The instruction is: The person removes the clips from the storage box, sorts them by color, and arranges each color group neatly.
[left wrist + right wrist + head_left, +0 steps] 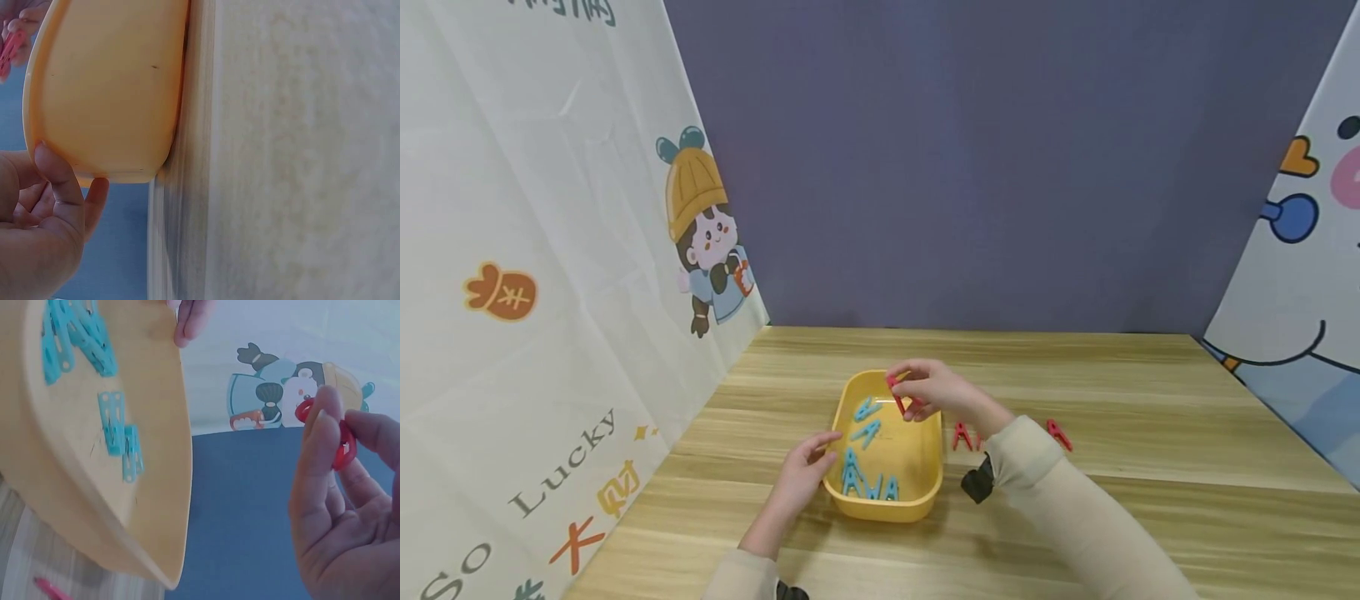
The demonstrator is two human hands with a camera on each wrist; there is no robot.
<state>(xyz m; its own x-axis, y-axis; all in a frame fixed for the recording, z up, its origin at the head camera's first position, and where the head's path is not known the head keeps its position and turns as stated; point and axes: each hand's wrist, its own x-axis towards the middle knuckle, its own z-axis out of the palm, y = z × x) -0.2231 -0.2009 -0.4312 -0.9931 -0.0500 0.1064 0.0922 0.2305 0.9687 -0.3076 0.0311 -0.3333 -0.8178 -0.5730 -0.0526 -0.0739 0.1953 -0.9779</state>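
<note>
A yellow plastic basin point(887, 510) stands on the table with several light blue clothespins point(867, 433) inside. At its left side, my left hand point(801, 471) touches the rim and outer wall with loosely bent fingers, seen close up in the left wrist view. Over the far right part of the basin, my right hand point(934, 390) pinches a red clothespin point(897, 395) between thumb and fingertips. In the right wrist view, that red clothespin point(345, 447) is partly hidden by the fingers.
More red clothespins lie on the wooden table point(1120, 400) right of the basin, one point(962, 436) close to it and another point(1058, 434) farther right; the right forearm partly covers this area. A dark blue panel point(1000, 167) stands behind, with printed sheets at both sides.
</note>
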